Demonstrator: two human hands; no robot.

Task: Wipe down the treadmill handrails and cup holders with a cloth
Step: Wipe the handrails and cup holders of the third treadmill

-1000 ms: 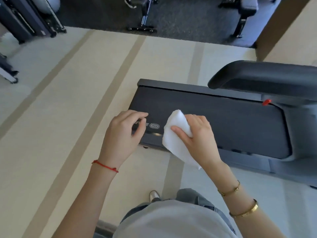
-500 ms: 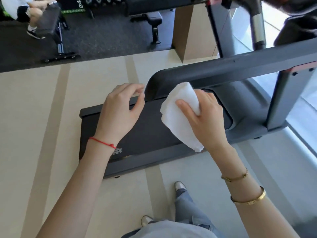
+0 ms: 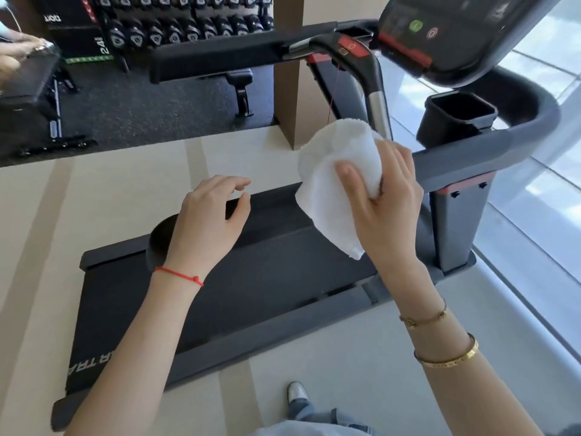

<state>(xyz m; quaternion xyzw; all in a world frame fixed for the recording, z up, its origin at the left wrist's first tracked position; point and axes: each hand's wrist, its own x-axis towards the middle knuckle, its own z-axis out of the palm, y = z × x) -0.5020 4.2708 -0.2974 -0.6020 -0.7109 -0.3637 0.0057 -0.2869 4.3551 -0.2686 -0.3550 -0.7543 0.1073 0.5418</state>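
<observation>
Apparently little of the task is done yet: the white cloth (image 3: pixel 339 184) is bunched in the right hand (image 3: pixel 383 209), gripped between thumb and fingers, and is held at or just above the near handrail (image 3: pixel 471 152); whether it presses on the rail cannot be told. The left hand (image 3: pixel 207 221) is empty, its fingers loosely curled and apart, poised over the rounded rear end of that handrail without a clear grip. No wiped streak or wet mark is visible, so both rails are judged still to be cleaned. The far handrail (image 3: pixel 220 56) lies well beyond both hands, across the treadmill belt (image 3: pixel 251 284). A black cup holder (image 3: pixel 459 121) sits ahead of the right hand, just past the rail, under the console (image 3: pixel 440 36). A chrome grip bar (image 3: pixel 379 114) and a thin red safety cord (image 3: pixel 331 92) hang directly beyond the cloth and may obstruct a forward sweep.
</observation>
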